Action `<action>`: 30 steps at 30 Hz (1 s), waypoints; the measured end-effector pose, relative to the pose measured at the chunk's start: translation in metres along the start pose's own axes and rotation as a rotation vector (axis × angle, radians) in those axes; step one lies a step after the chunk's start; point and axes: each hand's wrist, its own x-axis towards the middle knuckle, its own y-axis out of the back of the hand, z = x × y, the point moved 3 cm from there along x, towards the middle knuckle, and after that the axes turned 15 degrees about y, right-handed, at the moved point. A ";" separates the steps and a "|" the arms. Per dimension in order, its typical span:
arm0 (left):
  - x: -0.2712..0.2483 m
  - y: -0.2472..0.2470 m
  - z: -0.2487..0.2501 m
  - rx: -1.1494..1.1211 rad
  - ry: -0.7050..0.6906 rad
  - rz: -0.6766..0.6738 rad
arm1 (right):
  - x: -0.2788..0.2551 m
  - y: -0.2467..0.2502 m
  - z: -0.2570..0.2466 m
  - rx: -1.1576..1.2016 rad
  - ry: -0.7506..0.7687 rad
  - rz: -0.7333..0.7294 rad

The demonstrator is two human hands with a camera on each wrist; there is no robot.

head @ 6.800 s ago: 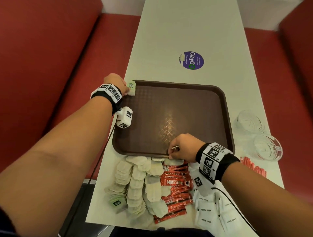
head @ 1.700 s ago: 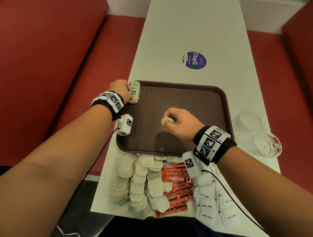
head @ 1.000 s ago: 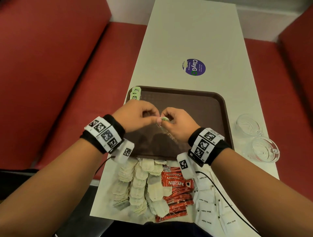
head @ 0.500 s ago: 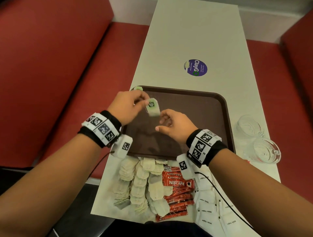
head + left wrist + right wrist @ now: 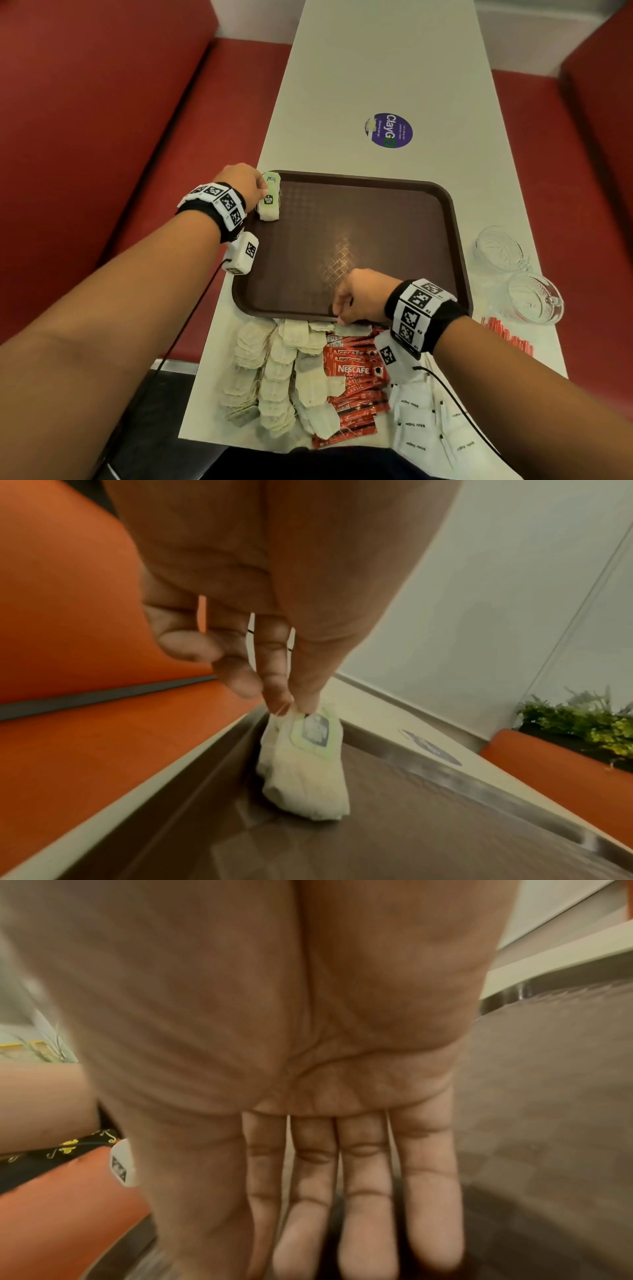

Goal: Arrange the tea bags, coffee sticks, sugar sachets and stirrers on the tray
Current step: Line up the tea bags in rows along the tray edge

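Up at the far left corner of the dark brown plastic tray (image 5: 359, 246), the left hand (image 5: 241, 183) pinches the top of a small stack of pale tea bags with green paper tags (image 5: 269, 202); the left wrist view shows thumb and forefinger nipped on the stack (image 5: 304, 764), whose lower end rests on the tray floor beside the rim. The right hand (image 5: 359, 296) hangs over the tray's near edge, fingers straight and loosely apart in its wrist view (image 5: 363, 1204), fingertips reaching toward the loose tea bags (image 5: 284, 370) heaped on the white table (image 5: 376, 68) just beyond the rim; it holds nothing I can see. Red Nescafe coffee sticks (image 5: 352, 377) lie beside that heap, white sugar sachets (image 5: 421, 425) further right. Thin red stirrers (image 5: 507, 337) lie near two clear glass cups (image 5: 517, 274) right of the tray.
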 end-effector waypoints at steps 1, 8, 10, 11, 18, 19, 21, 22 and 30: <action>0.002 -0.002 0.001 0.013 0.021 -0.002 | 0.000 -0.001 0.001 -0.002 -0.002 -0.002; -0.002 -0.017 0.022 0.200 0.015 0.037 | 0.003 -0.003 0.002 -0.013 -0.003 -0.007; -0.005 -0.022 0.025 0.290 0.004 -0.002 | 0.003 -0.003 0.001 -0.019 0.002 -0.009; -0.004 -0.024 0.026 0.304 0.006 -0.017 | 0.002 -0.003 0.000 -0.020 0.002 -0.009; -0.028 -0.007 0.026 0.227 -0.079 -0.028 | -0.004 -0.004 -0.003 -0.035 0.010 0.007; -0.039 -0.002 0.026 0.158 -0.121 -0.023 | -0.006 -0.005 -0.003 -0.042 0.018 0.013; -0.066 0.004 0.025 0.021 -0.228 -0.031 | -0.011 -0.006 -0.004 -0.068 0.034 0.019; -0.082 0.005 0.025 -0.013 -0.294 -0.056 | -0.013 -0.007 -0.004 -0.081 0.040 0.019; -0.191 -0.043 0.013 0.152 -0.691 -0.391 | -0.025 -0.021 -0.001 -0.295 0.068 -0.003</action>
